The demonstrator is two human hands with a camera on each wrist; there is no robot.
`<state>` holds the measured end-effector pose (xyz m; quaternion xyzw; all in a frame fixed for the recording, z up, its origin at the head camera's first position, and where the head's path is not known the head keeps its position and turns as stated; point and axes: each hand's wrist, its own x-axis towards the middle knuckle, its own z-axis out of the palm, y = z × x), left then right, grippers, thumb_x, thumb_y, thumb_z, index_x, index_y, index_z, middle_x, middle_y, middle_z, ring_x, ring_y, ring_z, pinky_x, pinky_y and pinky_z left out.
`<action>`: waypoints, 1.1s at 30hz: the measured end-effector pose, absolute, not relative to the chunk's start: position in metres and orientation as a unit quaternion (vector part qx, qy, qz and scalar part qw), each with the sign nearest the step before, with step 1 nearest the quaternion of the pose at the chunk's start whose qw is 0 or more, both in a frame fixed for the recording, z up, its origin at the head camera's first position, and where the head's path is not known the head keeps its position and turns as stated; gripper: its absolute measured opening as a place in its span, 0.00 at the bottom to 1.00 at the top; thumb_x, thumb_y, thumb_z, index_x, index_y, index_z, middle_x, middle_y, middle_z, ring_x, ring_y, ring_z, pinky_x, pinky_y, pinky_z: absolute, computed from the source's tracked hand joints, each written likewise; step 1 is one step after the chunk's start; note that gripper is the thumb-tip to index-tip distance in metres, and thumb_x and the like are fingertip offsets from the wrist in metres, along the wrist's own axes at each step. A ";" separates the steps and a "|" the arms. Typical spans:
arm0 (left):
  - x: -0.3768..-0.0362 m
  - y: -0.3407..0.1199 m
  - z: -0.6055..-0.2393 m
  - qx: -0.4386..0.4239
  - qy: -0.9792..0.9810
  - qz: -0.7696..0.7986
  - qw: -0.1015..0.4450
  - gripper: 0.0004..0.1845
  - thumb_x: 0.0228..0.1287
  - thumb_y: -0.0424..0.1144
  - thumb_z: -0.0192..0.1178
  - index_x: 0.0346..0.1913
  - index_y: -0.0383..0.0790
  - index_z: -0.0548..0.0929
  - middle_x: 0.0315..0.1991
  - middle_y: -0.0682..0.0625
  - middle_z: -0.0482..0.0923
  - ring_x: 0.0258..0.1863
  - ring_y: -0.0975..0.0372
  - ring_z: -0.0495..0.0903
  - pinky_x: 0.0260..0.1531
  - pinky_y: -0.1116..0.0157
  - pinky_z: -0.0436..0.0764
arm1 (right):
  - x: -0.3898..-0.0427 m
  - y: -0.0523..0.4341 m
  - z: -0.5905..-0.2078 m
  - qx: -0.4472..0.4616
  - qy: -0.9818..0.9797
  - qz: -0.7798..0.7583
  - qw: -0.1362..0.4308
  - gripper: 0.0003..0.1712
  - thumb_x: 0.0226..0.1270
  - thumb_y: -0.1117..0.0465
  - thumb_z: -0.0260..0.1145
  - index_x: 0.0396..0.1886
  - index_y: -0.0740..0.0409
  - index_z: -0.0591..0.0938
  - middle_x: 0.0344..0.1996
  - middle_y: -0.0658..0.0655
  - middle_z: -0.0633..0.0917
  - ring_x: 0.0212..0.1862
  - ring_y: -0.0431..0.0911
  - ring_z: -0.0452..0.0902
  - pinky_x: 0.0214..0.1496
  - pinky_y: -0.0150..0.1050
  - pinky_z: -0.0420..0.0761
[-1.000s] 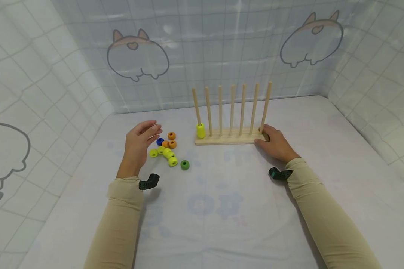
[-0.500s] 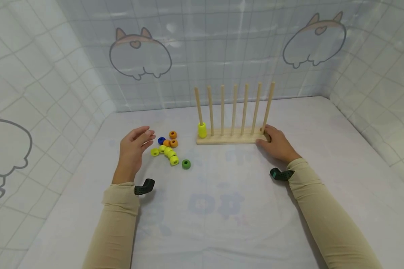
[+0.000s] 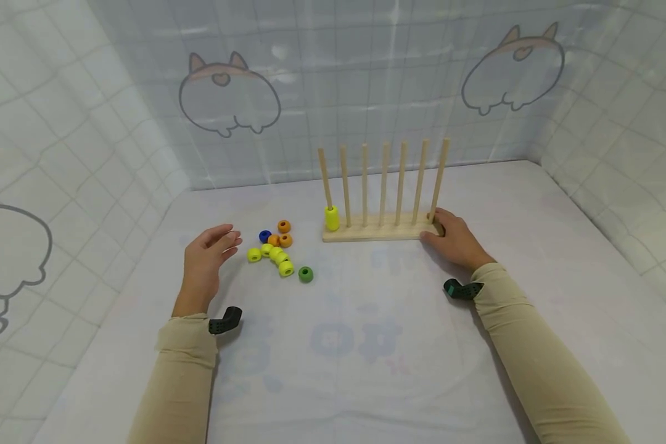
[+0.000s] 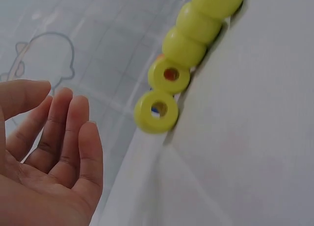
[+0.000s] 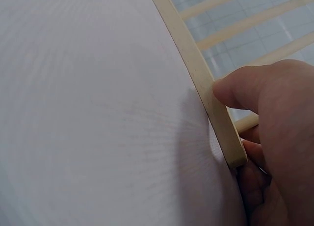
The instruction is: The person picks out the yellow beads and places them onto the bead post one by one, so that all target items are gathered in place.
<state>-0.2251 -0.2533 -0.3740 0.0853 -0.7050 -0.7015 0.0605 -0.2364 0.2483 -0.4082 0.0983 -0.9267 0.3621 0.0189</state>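
One yellow ring (image 3: 331, 217) threaded on leftmost peg of wooden rack (image 3: 378, 232), mid-worktop toward back edge. Loose rings (image 3: 277, 250) left of rack, unthreaded. Left hand (image 3: 204, 262) open, empty, beside rings. Right hand (image 3: 454, 237) gripping rack's right end.

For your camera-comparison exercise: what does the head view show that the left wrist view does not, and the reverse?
Head view only: the peg rack, one yellow ring on its leftmost peg, the right hand gripping the rack's end, and blue, orange and green rings. Left wrist view only: the open palm close up. Both: the left hand and loose yellow rings.
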 end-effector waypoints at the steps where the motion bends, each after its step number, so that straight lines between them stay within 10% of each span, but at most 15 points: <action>1: -0.224 -0.255 -0.375 0.089 -0.704 -0.701 0.062 0.24 0.65 0.44 0.69 0.61 0.39 0.79 0.51 0.49 0.82 0.49 0.60 0.83 0.50 0.70 0.82 | -0.236 0.248 -0.408 0.097 -0.927 0.362 0.016 0.31 0.76 0.54 0.60 0.71 0.66 0.69 0.75 0.66 0.62 0.73 0.66 0.55 0.72 0.61 0.58; 33: -0.222 -0.258 -0.388 0.074 -0.839 -0.539 -0.006 0.26 0.73 0.49 0.60 0.67 0.39 0.76 0.60 0.45 0.77 0.48 0.56 0.76 0.46 0.70 0.79 | -0.241 0.253 -0.414 0.113 -0.924 0.366 0.021 0.31 0.76 0.52 0.59 0.70 0.66 0.70 0.72 0.67 0.65 0.72 0.64 0.59 0.71 0.61 0.61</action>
